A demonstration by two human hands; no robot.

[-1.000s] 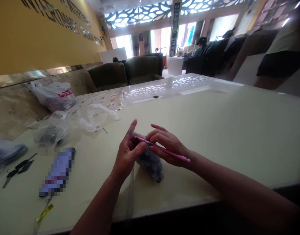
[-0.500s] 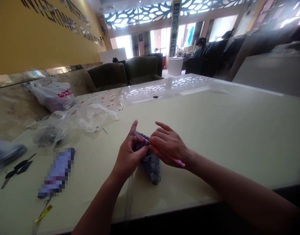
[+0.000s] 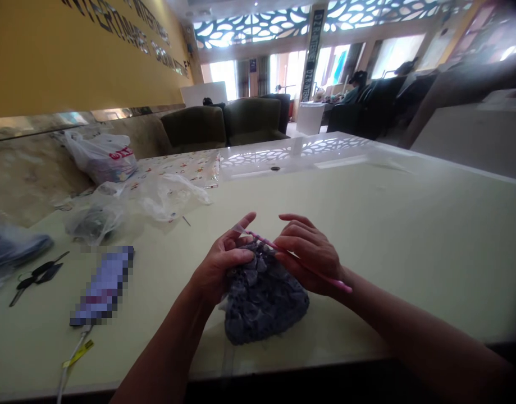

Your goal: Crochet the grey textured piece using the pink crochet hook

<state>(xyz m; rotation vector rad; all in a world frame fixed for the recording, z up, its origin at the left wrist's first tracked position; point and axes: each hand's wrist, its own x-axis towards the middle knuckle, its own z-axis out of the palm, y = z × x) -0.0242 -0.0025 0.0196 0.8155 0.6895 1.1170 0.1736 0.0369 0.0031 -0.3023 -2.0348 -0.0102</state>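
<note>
A dark grey-blue crochet piece (image 3: 268, 306) with a bumpy, ruffled texture hangs down to the table's near edge. My left hand (image 3: 224, 259) pinches its upper edge between thumb and fingers, with the index finger raised and a pale, sheer strand looped at it. In my right hand (image 3: 310, 252) is a pink crochet hook (image 3: 333, 281), its handle end sticking out past the palm to the lower right. The hook's tip lies at the top of the piece, beside my left index finger. My right index finger is lifted off the hook.
On the left lie a pixelated phone-shaped object (image 3: 104, 286) with a white cable (image 3: 64, 376), keys (image 3: 36, 278) and thin plastic bags (image 3: 169, 196). A full white carrier bag (image 3: 104, 154) stands farther back by the wall. Dark armchairs (image 3: 253, 120) are beyond the pale table (image 3: 388, 224).
The crochet piece has turned from a narrow, edge-on fold to show its broad face. Both hands appear slightly farther right, and the hook's tip is now at my left index finger.
</note>
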